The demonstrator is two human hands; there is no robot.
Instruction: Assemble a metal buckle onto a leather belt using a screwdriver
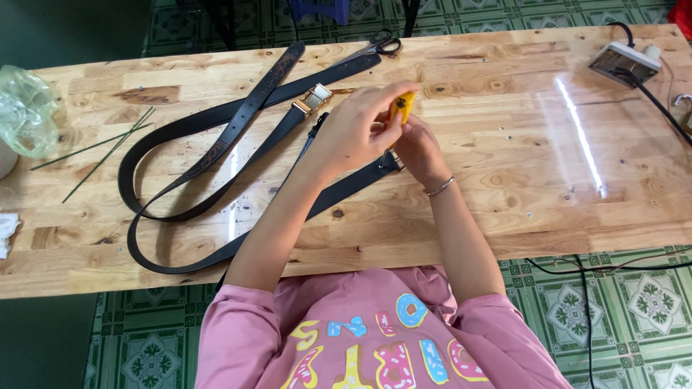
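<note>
My left hand (pixel 358 127) and my right hand (pixel 418 148) meet over the middle of the wooden table (pixel 504 180). Both hold a small yellow tool (pixel 402 106) between the fingers, right above the end of a black belt (pixel 346 189) that runs under my left forearm. What the fingertips do to the tool is hidden. A second black belt with a gold buckle (pixel 311 99) and a third with embossed patterns (pixel 249 115) loop across the left half of the table.
Scissors (pixel 378 45) lie at the far edge. A power strip (pixel 623 61) with black cables sits far right. Thin green sticks (pixel 108 148) and a crumpled clear plastic bag (pixel 25 108) lie at the left. Green patterned floor tiles surround the table.
</note>
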